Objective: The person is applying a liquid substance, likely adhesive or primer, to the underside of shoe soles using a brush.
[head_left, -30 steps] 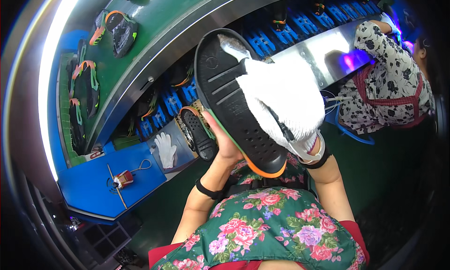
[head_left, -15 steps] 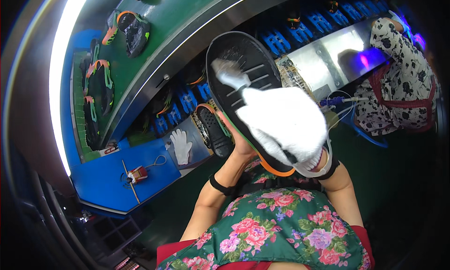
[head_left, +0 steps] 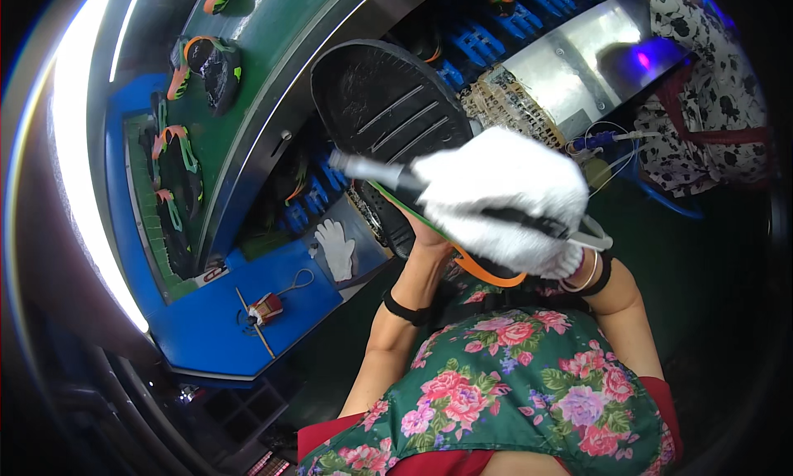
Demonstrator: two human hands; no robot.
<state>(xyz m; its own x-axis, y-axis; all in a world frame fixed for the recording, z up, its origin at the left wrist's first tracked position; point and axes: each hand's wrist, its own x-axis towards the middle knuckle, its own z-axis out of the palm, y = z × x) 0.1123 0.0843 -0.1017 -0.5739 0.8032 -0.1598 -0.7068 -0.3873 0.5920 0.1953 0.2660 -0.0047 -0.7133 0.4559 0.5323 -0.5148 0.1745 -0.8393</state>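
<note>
A black clog point(head_left: 372, 96) with an orange strap point(head_left: 487, 271) is held up before me, its broad ridged black face toward me with a wet sheen at the far end. My left hand point(head_left: 427, 232), bare, grips it from beneath at its left edge; most of those fingers are hidden behind it. My right hand point(head_left: 504, 195), in a white glove, is closed on a brush point(head_left: 376, 172), blurred by motion, whose head is at the clog's left edge. A pale tube point(head_left: 596, 235) shows by the right wrist.
Another black clog point(head_left: 392, 224) lies behind the held one. A blue table point(head_left: 206, 323) with a red pot point(head_left: 266, 308) and a white glove point(head_left: 334, 249) is at left. Clogs point(head_left: 215, 75) lie on a green conveyor point(head_left: 273, 30). A person in patterned clothing point(head_left: 694, 137) is at right.
The brush has moved from the clog's far end back to its left edge, the right hand with it. The clog sits a little farther left in view, and the surroundings have shifted too.
</note>
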